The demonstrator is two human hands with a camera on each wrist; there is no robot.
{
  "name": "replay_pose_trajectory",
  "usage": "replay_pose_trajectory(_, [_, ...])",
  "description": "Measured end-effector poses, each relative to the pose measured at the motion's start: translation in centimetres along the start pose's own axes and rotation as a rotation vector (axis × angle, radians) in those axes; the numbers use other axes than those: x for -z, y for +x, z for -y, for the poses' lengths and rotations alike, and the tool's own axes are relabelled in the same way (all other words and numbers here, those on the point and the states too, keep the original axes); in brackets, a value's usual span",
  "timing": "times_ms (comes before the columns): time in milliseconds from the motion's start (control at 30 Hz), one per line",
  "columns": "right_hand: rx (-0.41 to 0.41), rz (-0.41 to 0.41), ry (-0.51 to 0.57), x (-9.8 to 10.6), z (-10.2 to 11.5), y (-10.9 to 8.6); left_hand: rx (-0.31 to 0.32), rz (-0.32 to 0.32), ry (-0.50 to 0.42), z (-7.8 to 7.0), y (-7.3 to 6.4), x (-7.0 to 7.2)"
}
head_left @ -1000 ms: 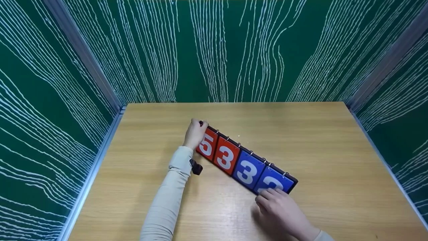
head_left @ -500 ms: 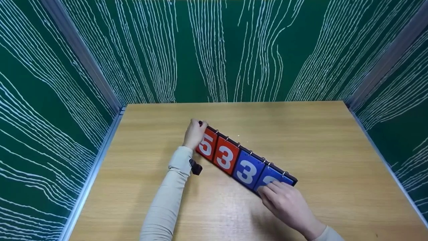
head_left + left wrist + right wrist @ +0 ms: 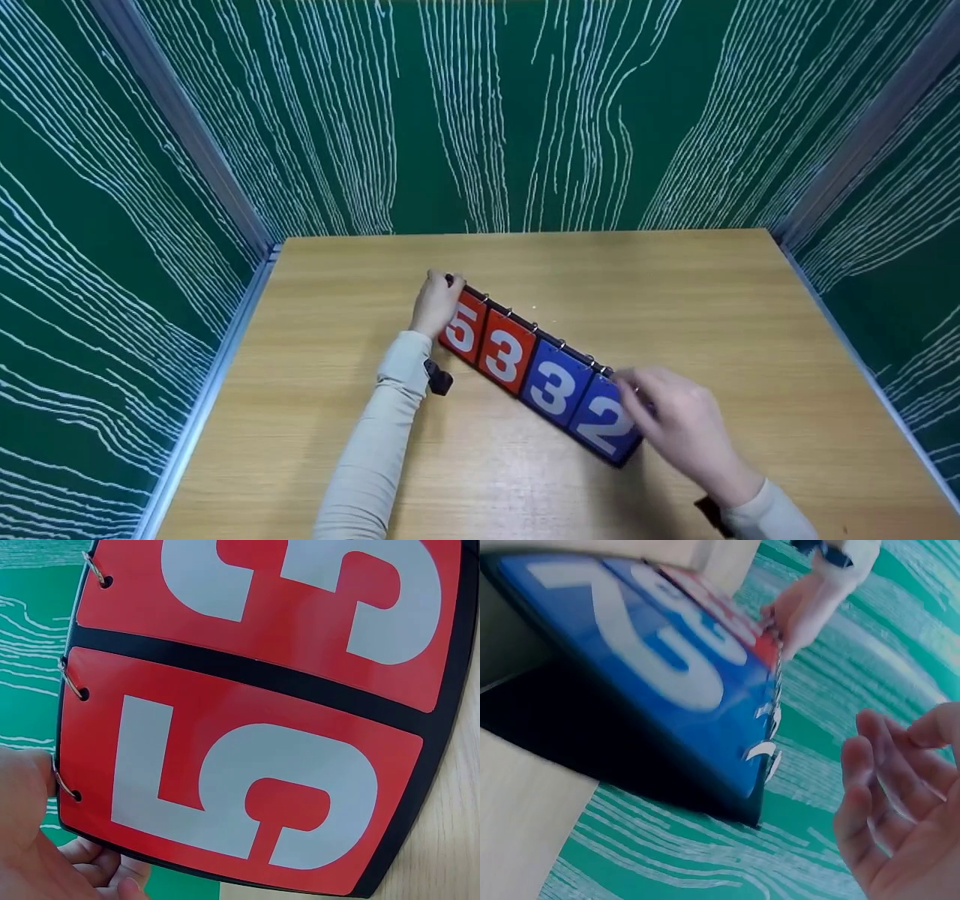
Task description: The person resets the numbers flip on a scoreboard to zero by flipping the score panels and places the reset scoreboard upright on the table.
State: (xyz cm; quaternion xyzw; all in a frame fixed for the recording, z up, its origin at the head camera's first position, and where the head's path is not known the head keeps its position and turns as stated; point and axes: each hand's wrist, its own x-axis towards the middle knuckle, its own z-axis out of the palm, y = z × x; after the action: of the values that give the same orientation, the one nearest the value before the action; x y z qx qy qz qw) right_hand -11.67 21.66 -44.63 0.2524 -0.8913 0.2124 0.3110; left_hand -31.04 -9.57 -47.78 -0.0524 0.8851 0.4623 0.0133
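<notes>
A flip scoreboard [image 3: 537, 369] stands slanted on the table, its cards reading 5 and 3 in red, then 3 and 2 in blue. My left hand [image 3: 433, 304] grips its upper left corner, beside the red 5 card [image 3: 240, 765]. Metal rings [image 3: 562, 344] along the top edge hold the cards. At the right end, my right hand [image 3: 686, 427] overlaps the top corner in the head view. In the right wrist view, the right hand's loosely bent fingers [image 3: 859, 757] are apart from the board, next to the blue 2 card [image 3: 622, 630].
The wooden table [image 3: 337, 285] extends around the scoreboard. Green walls [image 3: 675, 45] with white wavy lines close off the back and both sides. A black wrist device [image 3: 439, 377] sits on the left sleeve.
My right hand has moved from the bottom edge of the blue 2 card up and right to the top right corner, uncovering the 2. The left hand keeps its grip.
</notes>
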Motion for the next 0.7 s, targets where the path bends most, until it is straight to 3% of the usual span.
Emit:
replay_pose_trajectory(200, [-0.195,0.045,0.053,0.1,-2.5,1.3,0.029,0.018,-0.026,0.0,-0.1,0.0])
replay_pose_trajectory(400, [-0.299,0.11,0.031,-0.2,-4.9,1.9,0.045,0.018,-0.033,-0.1,-0.1,0.1])
replay_pose_trajectory(533, [-0.394,0.19,0.042,-0.7,-6.4,1.7,0.026,0.006,-0.013,-0.2,-0.1,0.1])
replay_pose_trajectory(700, [-0.526,0.363,0.154,-1.9,-8.2,1.1,0.005,0.0,0.014,-0.2,-0.1,0.1])
